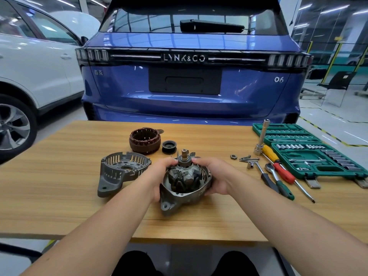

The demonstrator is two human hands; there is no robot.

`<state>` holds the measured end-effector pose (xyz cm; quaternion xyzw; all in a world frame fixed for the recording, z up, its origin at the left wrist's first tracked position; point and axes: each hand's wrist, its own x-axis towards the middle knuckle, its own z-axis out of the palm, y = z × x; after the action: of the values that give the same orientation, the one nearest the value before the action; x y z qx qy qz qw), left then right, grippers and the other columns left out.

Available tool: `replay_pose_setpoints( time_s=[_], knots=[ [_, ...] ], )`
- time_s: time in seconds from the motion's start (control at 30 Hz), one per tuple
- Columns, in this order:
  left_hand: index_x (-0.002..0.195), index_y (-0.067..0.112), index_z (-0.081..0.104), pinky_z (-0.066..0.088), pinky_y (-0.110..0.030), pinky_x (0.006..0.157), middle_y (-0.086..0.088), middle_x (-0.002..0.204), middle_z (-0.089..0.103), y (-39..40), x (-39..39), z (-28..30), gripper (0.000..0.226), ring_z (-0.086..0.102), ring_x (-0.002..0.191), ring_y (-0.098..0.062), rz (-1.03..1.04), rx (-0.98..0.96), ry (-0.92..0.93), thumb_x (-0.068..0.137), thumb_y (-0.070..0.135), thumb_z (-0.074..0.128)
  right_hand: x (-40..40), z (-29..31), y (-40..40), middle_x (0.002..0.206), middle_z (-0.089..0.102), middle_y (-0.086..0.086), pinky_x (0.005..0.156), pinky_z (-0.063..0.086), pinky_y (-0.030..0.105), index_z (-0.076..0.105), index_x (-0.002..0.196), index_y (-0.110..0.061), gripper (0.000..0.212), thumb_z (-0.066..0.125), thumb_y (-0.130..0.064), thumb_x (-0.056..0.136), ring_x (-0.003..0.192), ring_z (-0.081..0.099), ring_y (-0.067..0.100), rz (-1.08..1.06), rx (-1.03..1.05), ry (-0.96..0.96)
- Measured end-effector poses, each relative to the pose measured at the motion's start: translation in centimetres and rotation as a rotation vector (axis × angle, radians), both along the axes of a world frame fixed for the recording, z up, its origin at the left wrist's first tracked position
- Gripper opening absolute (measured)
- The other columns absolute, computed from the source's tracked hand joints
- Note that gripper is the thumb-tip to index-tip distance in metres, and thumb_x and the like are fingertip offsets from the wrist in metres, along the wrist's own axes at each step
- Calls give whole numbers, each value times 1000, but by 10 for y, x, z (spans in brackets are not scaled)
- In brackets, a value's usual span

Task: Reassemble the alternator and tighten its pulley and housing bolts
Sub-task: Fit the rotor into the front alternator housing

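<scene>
Table (79, 196) of matt grained wood; housing (185, 196) dull grey cast metal; stator (144, 139) coppery windings; car (185, 108) glossy blue.

At frame centre we see the grey housing half (185, 193) with the rotor (182, 176) seated in it, shaft up. Left lies the second housing half (119, 172), open side up. Behind stand the copper-wound stator (144, 140) and black pulley (169, 147).

— What sort of place is this?
— A car workshop: a blue Lynk & Co SUV (191, 76) parked tail-on, a white car (33, 76) beside it, on a glossy floor with yellow-black hazard lines (326, 132).
— And nearer?
— A wooden workbench (59, 176) with an open green socket set (310, 148).
</scene>
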<state>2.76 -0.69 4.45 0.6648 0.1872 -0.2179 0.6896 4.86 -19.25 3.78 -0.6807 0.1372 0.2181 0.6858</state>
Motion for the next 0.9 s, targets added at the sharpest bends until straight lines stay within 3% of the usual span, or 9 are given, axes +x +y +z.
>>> replay_pose_setpoints(
  time_s=[0.13, 0.33, 0.47, 0.57, 0.67, 0.9],
  knots=[
    [109, 8, 77, 56, -47, 96, -17, 99, 79, 1, -1, -3, 49, 75, 98, -37, -12, -31, 18, 85, 49, 68, -2, 4, 0, 103, 77, 11, 70, 56, 43, 69, 114, -14, 39, 76, -39, 85, 99, 70, 34, -6, -12, 21],
    [117, 9, 74, 60, -38, 65, -18, 103, 79, 10, 0, 2, 56, 79, 81, -34, -76, -56, 108, 78, 50, 72, -8, 7, -6, 93, 78, 12, 60, 61, 38, 66, 115, -8, 45, 79, -35, 81, 82, 77, 29, 35, 55, 80],
    [121, 11, 73, 53, -46, 80, -19, 108, 78, 11, 1, 7, 64, 70, 104, -37, -113, -9, 135, 71, 51, 75, -12, 9, -9, 98, 77, 15, 66, 60, 36, 67, 116, -5, 57, 81, -34, 69, 86, 76, 28, 51, 109, 142],
    [118, 11, 72, 58, -43, 69, -19, 101, 79, 8, 2, 9, 71, 76, 86, -36, -136, -1, 140, 58, 48, 77, -15, 7, -11, 97, 77, 17, 76, 59, 42, 65, 116, -4, 48, 76, -33, 79, 99, 71, 32, 40, 126, 142],
    [113, 7, 72, 58, -55, 51, -22, 95, 78, 6, 1, 8, 70, 75, 64, -41, -114, -38, 156, 52, 42, 78, -19, 6, -12, 91, 77, 16, 75, 60, 43, 64, 114, -6, 42, 75, -32, 84, 98, 70, 32, 26, 119, 96],
    [110, 7, 73, 58, -50, 47, -20, 95, 79, 3, -1, 1, 61, 75, 65, -38, -86, -76, 125, 59, 40, 77, -23, -1, -12, 89, 78, 12, 64, 61, 37, 65, 111, -7, 33, 73, -29, 87, 77, 77, 25, 40, 152, 26]
  ],
)
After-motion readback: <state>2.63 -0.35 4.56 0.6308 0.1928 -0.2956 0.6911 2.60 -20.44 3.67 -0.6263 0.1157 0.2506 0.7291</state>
